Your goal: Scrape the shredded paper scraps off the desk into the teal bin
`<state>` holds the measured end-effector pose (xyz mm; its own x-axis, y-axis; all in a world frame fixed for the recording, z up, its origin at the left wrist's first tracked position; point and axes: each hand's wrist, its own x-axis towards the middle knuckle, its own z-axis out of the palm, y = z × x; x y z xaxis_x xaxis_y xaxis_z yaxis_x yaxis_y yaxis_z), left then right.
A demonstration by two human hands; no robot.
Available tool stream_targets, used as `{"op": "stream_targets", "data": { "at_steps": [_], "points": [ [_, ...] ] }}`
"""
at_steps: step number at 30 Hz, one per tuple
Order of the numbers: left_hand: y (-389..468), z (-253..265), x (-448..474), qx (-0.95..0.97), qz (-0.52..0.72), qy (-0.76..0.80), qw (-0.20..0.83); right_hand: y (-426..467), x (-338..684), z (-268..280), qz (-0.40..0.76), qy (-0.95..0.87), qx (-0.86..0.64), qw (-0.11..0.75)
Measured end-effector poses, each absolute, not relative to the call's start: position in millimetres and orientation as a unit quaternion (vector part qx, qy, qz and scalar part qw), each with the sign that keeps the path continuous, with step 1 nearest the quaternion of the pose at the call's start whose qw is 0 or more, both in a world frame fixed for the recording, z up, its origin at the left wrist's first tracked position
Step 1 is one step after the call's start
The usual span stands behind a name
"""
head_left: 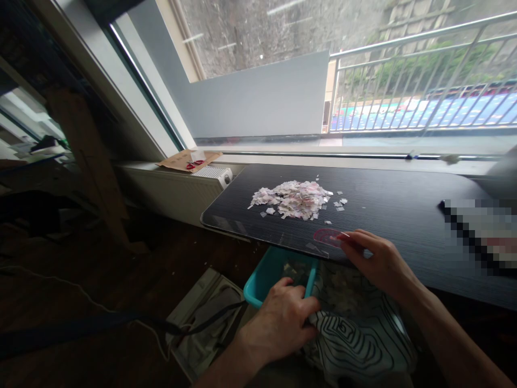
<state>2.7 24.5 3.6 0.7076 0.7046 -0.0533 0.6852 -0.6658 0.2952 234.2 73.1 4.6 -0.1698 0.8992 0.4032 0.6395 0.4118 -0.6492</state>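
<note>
My right hand [374,258] pinches a pink see-through plastic protractor [325,237] just above the near edge of the black table [388,207]. A loose heap of small white and pale pink paper pieces [297,199] lies beyond it, with a few scraps scattered around. Below the table edge, my left hand [285,312] grips the rim of a turquoise plastic bin [258,277]. The bin's inside is dark and partly hidden by the hand; some scraps show in it. White cloth with black line patterns [351,334] covers my lap beside the bin.
A blurred-out object [484,234] lies at the table's right end. Red-handled scissors [196,164] rest on brown paper [173,160] above the radiator [189,186] at the left. The window sill [291,160] borders the table's far side. A pale box [205,318] stands on the floor.
</note>
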Motion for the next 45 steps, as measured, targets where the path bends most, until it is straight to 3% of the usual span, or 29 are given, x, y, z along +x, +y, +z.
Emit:
{"op": "stream_targets", "data": {
  "at_steps": [12, 17, 32, 39, 45],
  "points": [
    [24.3, 4.9, 2.6, 0.909, 0.019, 0.385, 0.156, 64.2, 229.0, 7.5, 0.207, -0.771, -0.486, 0.355],
    [24.3, 1.4, 1.1, 0.906, 0.029, 0.389, 0.164, 89.7, 251.8, 1.5, 0.094, -0.677, -0.584, 0.438],
    [25.7, 5.7, 2.2, 0.902, 0.032, 0.386, 0.188, 103.3, 258.1, -10.2, 0.068, -0.682, -0.593, 0.423],
    [25.9, 2.9, 2.8, 0.908, 0.029, 0.386, 0.161, 85.9, 234.3, 2.5, 0.210, -0.759, -0.493, 0.370],
    [26.5, 0.4, 2.9, 0.912, 0.025, 0.379, 0.153, 84.0, 224.2, 4.4, 0.200, -0.751, -0.497, 0.387]
  ]
}}
